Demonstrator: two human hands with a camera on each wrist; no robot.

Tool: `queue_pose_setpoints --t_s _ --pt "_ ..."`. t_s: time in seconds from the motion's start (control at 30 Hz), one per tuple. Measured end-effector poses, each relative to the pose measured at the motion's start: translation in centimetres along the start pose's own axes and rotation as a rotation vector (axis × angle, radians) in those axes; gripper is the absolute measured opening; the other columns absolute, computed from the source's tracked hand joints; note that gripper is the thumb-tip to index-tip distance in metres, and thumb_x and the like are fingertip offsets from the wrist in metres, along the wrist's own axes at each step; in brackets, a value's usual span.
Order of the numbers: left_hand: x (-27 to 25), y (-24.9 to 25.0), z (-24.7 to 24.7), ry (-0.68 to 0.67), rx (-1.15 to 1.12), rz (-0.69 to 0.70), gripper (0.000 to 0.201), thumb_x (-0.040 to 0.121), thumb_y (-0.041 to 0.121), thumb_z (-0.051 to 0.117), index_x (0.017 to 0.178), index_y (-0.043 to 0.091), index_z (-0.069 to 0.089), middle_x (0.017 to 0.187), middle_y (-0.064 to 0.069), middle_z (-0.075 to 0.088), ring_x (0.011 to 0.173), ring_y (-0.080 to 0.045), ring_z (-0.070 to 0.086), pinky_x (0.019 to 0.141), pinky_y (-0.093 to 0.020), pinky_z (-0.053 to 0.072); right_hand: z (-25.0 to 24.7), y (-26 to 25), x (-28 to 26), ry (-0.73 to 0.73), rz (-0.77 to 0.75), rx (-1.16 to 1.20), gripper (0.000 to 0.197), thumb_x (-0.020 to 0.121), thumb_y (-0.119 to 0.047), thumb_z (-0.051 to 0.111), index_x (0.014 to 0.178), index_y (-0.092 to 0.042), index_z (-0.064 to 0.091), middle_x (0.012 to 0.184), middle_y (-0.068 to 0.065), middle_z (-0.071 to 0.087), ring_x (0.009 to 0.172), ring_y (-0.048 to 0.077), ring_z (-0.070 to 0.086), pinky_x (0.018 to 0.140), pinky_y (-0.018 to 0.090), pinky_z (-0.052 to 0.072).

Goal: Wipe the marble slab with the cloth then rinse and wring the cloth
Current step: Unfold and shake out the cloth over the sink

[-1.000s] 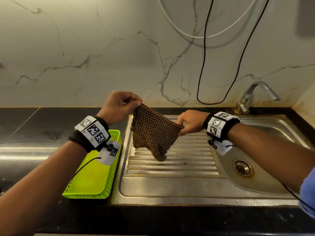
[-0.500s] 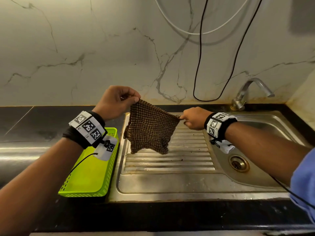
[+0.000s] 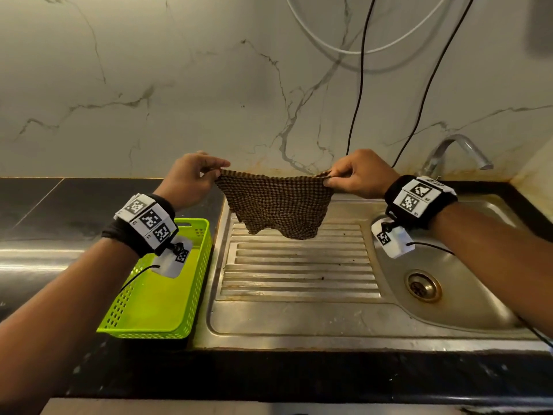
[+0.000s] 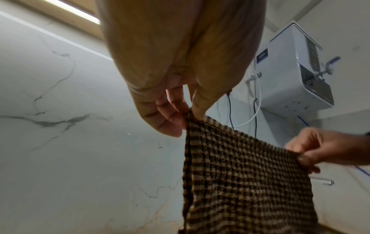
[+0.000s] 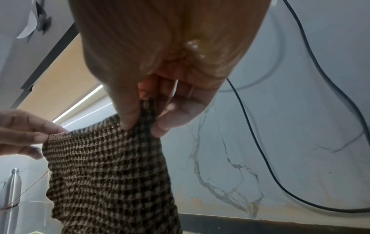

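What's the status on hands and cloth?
Left hand, right hand: each pinches a top corner. Cloth spread, hanging over drainboard. Nothing in the way.

1. The cloth point(image 3: 276, 206) hangs spread between the left hand point(image 3: 187, 182) and the right hand point(image 3: 360, 175), each pinching a top corner, above the back of the drainboard point(image 3: 299, 265).
2. The sink bowl point(image 3: 449, 283) lies right of the drainboard, with the drain point(image 3: 422, 286) in its bottom.
3. The tap point(image 3: 454, 154) stands behind the bowl, against the marble wall point(image 3: 179, 85).
4. The basket point(image 3: 167, 295) sits on the table point(image 3: 45, 220), just left of the drainboard.
5. Cables point(image 3: 359, 85) hang down the wall behind the cloth.
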State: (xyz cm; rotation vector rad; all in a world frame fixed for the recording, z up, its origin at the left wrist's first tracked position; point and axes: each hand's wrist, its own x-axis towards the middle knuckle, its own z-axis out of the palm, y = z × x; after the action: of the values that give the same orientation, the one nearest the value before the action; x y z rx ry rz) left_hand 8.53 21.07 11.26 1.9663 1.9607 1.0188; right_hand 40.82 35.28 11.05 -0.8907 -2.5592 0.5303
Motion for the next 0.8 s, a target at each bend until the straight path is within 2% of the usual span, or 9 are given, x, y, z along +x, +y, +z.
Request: queue_pose_setpoints --t_s 0.13,0.23,0.3,0.4,0.5,0.53,0.67,0.73,0.8 --pt "0.2 0.0 0.1 -0.038 0.141 0.027 0.031 0.092 -0.002 0.052 0.115 0.008 0.069 0.105 -0.01 0.062 0.096 -0.023 0.058 0.083 -0.029 0.043 0.0 -0.2 0.2 0.082 0.054 0.093 0.017 0.076 -0.017 0.079 0.093 -0.018 0.078 0.079 -0.003 0.073 0.065 -0.001 0.062 0.064 0.02 0.045" --pt "0.4 0.0 0.1 -0.051 0.151 0.047 0.03 0.09 -0.003 0.053 0.111 0.008 0.071 0.103 -0.013 0.064 0.094 -0.028 0.06 0.086 -0.036 0.047 0.2 -0.6 0.1 0.059 0.022 0.09 0.043 0.073 -0.012 0.078 0.113 -0.024 0.072 0.07 -0.005 0.066 0.062 0.008 0.058 0.064 0.023 0.046" --pt "0.5 0.0 0.1 -0.075 0.159 0.061 0.029 0.088 -0.003 0.055 0.107 0.01 0.073 0.102 -0.011 0.065 0.093 -0.029 0.061 0.087 -0.042 0.05 0.4 -0.5 0.2 0.032 0.023 0.012 0.056 0.074 -0.011 0.075 0.126 -0.027 0.063 0.064 -0.01 0.056 0.058 0.006 0.049 0.06 0.02 0.04" --pt "0.7 0.2 0.2 -0.106 0.167 0.062 0.03 0.085 -0.005 0.055 0.101 0.012 0.075 0.1 -0.01 0.066 0.091 -0.029 0.061 0.085 -0.043 0.05 0.4 -0.8 0.3 -0.119 0.057 -0.104 0.034 0.076 -0.013 0.073 0.108 -0.026 0.073 0.069 -0.017 0.061 0.064 0.003 0.057 0.061 0.023 0.041" --pt "0.7 0.5 0.5 -0.141 0.157 0.065 0.031 0.086 -0.006 0.054 0.096 0.015 0.076 0.1 -0.008 0.065 0.09 -0.026 0.06 0.085 -0.042 0.051 0.6 -1.3 0.3 -0.303 0.132 -0.028 0.006 0.078 -0.023 0.078 0.082 -0.021 0.075 0.065 -0.013 0.063 0.057 -0.003 0.057 0.059 0.021 0.042" --pt "0.7 0.5 0.5 -0.15 0.157 0.063 0.032 0.086 -0.006 0.054 0.095 0.016 0.076 0.1 -0.008 0.065 0.091 -0.026 0.06 0.085 -0.042 0.051 0.7 -1.2 0.3 -0.312 0.141 0.031 0.01 0.079 -0.028 0.078 0.078 -0.02 0.073 0.066 -0.009 0.065 0.057 -0.001 0.058 0.057 0.02 0.044" --pt "0.9 0.2 0.2 -0.172 0.139 0.038 0.03 0.086 -0.005 0.055 0.095 0.015 0.076 0.094 -0.005 0.066 0.089 -0.024 0.062 0.082 -0.036 0.051 0.4 -0.8 0.0 -0.353 0.164 0.185 0.016 0.08 -0.029 0.077 0.076 -0.013 0.074 0.069 0.004 0.07 0.056 0.007 0.061 0.054 0.02 0.05" --pt "1.0 -0.1 -0.2 -0.208 0.1 -0.004 0.029 0.088 -0.004 0.055 0.097 0.014 0.075 0.091 -0.001 0.068 0.087 -0.02 0.064 0.083 -0.032 0.051 0.2 -0.5 -0.2 -0.391 0.196 0.208 0.013 0.078 -0.023 0.079 0.081 -0.01 0.075 0.07 0.005 0.072 0.055 0.007 0.062 0.054 0.02 0.051" --pt "1.3 -0.5 -0.3 -0.3 0.089 -0.018 0.028 0.089 -0.003 0.055 0.1 0.013 0.074 0.093 -0.001 0.072 0.089 -0.019 0.066 0.087 -0.035 0.053 -0.2 -0.3 -0.1 -0.441 0.219 0.243 0.016 0.078 -0.017 0.079 0.092 -0.01 0.075 0.072 0.003 0.073 0.057 0.007 0.064 0.055 0.02 0.051"
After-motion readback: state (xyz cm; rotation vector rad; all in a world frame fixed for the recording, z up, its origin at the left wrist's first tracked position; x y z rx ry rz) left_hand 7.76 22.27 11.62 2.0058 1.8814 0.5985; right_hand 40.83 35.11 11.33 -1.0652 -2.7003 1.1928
